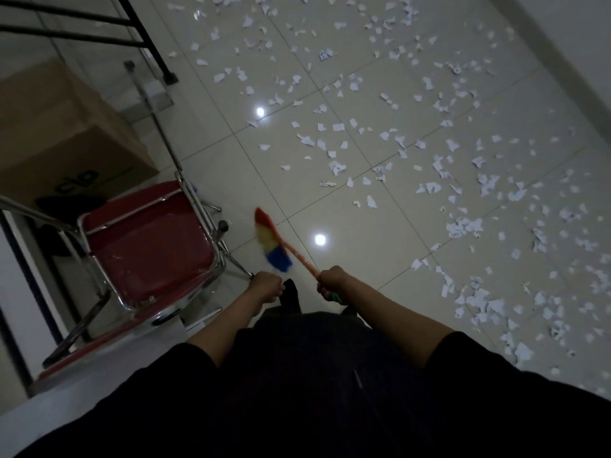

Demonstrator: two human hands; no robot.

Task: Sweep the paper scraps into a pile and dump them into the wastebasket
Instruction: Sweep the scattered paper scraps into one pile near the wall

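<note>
Several white paper scraps [390, 137] lie scattered over the pale tiled floor [347, 266], thickest at the right and far side. My right hand [332, 280] grips the orange handle of a small broom [272, 242] with red, yellow and blue bristles. The broom head points away from me over a bare tile, just left of the scraps. My left hand [266, 285] is curled round the end of a thin metal rod [243, 268] beside the chair. No wastebasket is in view.
A red chair with a chrome frame [145, 246] stands close at my left. Behind it sits a cardboard box [62, 137]. A black metal frame [142, 34] stands at the far left. A white wall [582, 44] runs along the right.
</note>
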